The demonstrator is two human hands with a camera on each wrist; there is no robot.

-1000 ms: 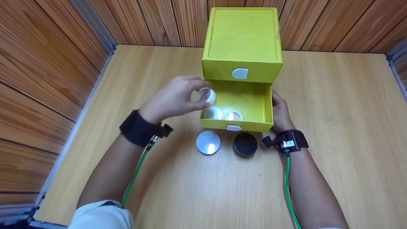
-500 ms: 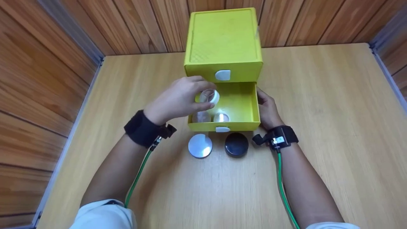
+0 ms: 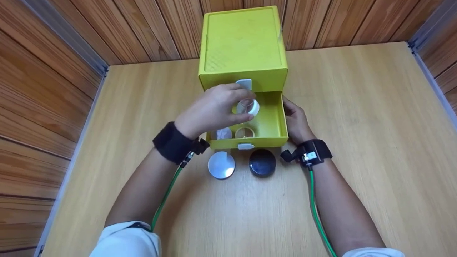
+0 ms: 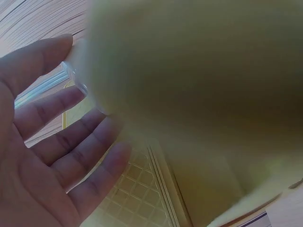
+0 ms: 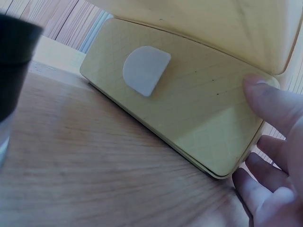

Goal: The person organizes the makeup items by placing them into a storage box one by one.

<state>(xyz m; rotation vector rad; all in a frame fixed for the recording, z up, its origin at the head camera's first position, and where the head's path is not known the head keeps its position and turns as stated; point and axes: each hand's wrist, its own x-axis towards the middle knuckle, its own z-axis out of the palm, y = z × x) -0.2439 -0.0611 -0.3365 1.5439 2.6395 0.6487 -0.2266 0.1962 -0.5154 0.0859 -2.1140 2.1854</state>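
Over the pulled-out lower drawer [image 3: 269, 117] of a yellow drawer box [image 3: 242, 43], my left hand [image 3: 219, 107] pinches a small clear round jar with a white rim [image 3: 254, 107] between thumb and fingers. Inside, along the drawer's front wall, sit a whitish round container [image 3: 223, 133] and a clear round container [image 3: 245, 132]. My right hand [image 3: 297, 123] grips the drawer's right side; in the right wrist view its thumb [image 5: 267, 99] lies on the front face near the corner, with the fingers curled at the side. A blurred yellow surface fills much of the left wrist view.
On the table [image 3: 228, 214] in front of the drawer lie a silver disc [image 3: 221, 165] and a black round container [image 3: 262, 162]. The box's upper drawer is closed, with a white tab handle [image 3: 244, 84]. Wood-plank walls [image 3: 142, 28] stand behind and at the left.
My left hand has carried the clear jar rightward, from the drawer's left edge to over its middle. The head view has shifted. My right hand stays at the drawer's side.
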